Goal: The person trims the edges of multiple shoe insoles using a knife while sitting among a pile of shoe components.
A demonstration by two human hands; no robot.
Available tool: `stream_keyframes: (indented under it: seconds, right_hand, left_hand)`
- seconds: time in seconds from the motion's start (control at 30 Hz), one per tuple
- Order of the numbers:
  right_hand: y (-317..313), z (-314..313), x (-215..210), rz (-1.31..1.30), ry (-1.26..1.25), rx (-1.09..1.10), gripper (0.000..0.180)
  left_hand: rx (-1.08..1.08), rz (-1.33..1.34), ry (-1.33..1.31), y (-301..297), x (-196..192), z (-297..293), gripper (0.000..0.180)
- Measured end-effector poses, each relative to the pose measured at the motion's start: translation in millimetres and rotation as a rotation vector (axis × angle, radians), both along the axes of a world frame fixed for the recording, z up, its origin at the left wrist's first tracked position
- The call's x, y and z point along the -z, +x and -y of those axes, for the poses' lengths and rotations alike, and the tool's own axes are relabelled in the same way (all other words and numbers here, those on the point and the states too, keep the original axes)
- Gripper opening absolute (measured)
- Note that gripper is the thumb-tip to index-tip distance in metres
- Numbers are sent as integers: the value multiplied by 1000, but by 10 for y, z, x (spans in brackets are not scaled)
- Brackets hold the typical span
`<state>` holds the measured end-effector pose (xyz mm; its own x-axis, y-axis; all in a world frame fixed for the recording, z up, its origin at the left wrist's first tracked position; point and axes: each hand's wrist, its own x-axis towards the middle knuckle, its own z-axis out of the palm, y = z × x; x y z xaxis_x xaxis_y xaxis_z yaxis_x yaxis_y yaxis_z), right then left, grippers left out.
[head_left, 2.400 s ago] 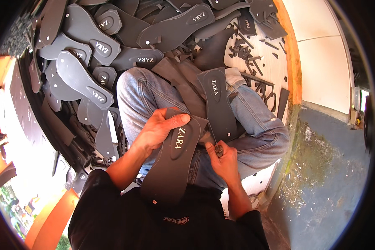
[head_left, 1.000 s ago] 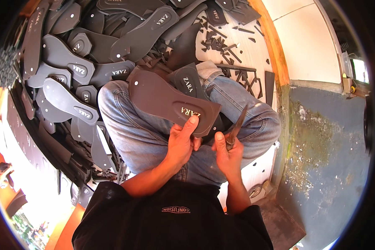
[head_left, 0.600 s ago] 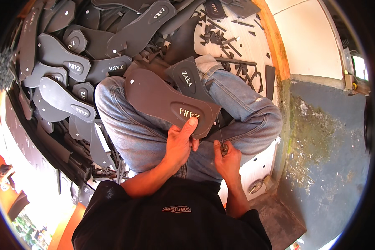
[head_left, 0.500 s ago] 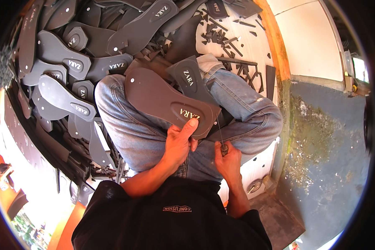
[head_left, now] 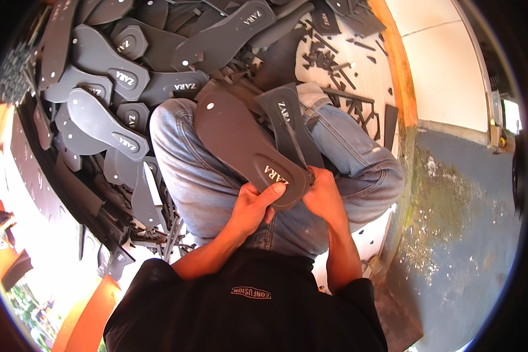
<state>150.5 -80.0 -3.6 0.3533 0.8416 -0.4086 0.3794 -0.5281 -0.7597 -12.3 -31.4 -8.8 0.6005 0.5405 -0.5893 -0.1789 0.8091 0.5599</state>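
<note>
My left hand (head_left: 255, 206) grips a dark brown sandal insole (head_left: 234, 132) by its heel end, thumb pressed on the raised heel pad. The insole slants over my lap, toe end up and to the left. Closed beside the heel's right edge, my right hand (head_left: 324, 192) holds a knife (head_left: 295, 142) whose thin blade points up and away. Its handle is hidden in my fingers. Behind the blade, a second dark insole (head_left: 283, 108) rests between my legs, partly covered by the brown one.
Many black insoles (head_left: 108, 64) lie heaped at the left and far side. Dark offcuts (head_left: 328, 58) are scattered on the pale surface at the far right. A wooden edge (head_left: 400, 58) borders it, with a stained grey floor (head_left: 457, 223) beyond.
My right hand has moved up to the insole's heel, and the knife blade now points farther away. The heel's right corner looks rounder. The whole view has shifted slightly.
</note>
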Motion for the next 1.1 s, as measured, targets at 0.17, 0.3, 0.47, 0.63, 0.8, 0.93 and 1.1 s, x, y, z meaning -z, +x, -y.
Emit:
stream_keyframes:
  seconds: [0.17,0.3,0.47,0.63,0.8,0.93,1.1]
  right_hand:
    - [6,244,107,83,-45,301,31]
    - [-40,298,63,90,73,379,31]
    - [-52,352,141,113,154,418,31]
    - [-4,392,167,44,169,460,29]
    - [-64,356,-19,-394,232,667,23]
    - [-66,429,-94,-343,170,512,27]
    - [-227,377,-109,-40,107,234,36]
  left_hand:
    - [93,-328,622,-139,-502,-1118,32]
    - [-379,-190,925,-139,-826,-2381,46]
    - [240,-763,1336,281,22,-2017,54]
    - [439,-736,1127,689,476,-1597,44]
    - [6,-226,974,501,-72,-1642,20]
    - [286,-264,859,81,-622,-1694,18]
    - [480,-226,351,-98,-248,-1247,21]
